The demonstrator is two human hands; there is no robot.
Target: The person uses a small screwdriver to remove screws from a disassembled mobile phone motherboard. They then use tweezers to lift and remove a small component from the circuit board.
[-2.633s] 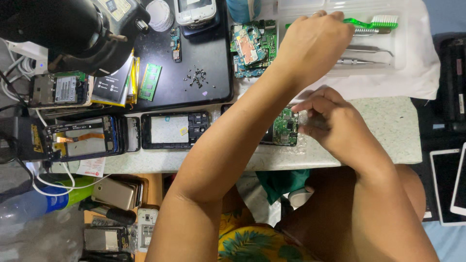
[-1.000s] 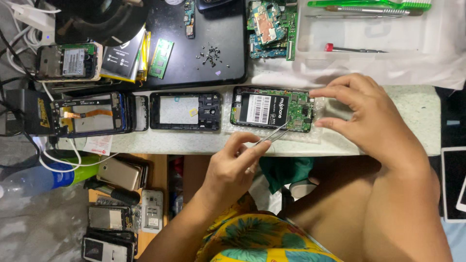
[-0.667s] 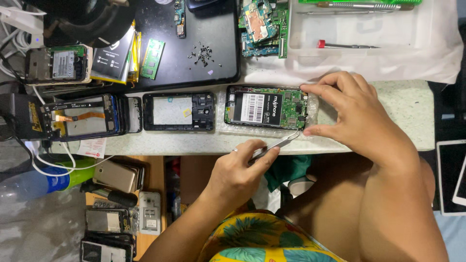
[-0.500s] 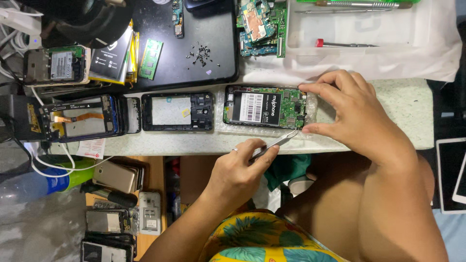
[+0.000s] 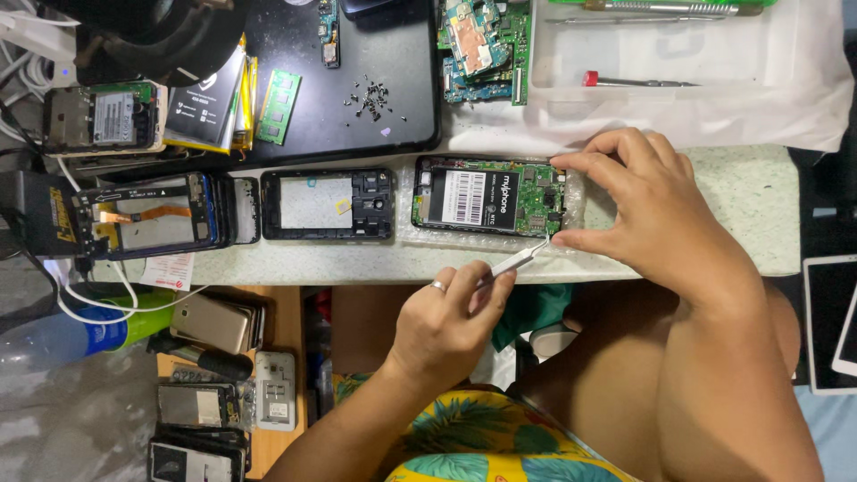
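My right hand (image 5: 656, 210) pinches the opened phone (image 5: 489, 198) by its edges, frame centre; left hand (image 5: 446, 326) grips tweezers (image 5: 516, 261). Board's fragile, so hold the frame only.

A pale green speckled table (image 5: 750, 214) is running across the middle. A black mat (image 5: 357, 125) is lying on its far side, and tiny dark screws (image 5: 373, 95) are sitting on the mat in a little heap. A clear plastic tray (image 5: 661, 54) is resting on a white cloth (image 5: 803, 107) at the far right. Under the table edge, a wooden shelf (image 5: 286, 330) is holding old phones (image 5: 214, 321) in a pile. White cables (image 5: 98, 299) are hanging down at the left. A green and blue bottle (image 5: 80, 335) is lying on the grey floor (image 5: 80, 419). Bright, even light is falling on everything.
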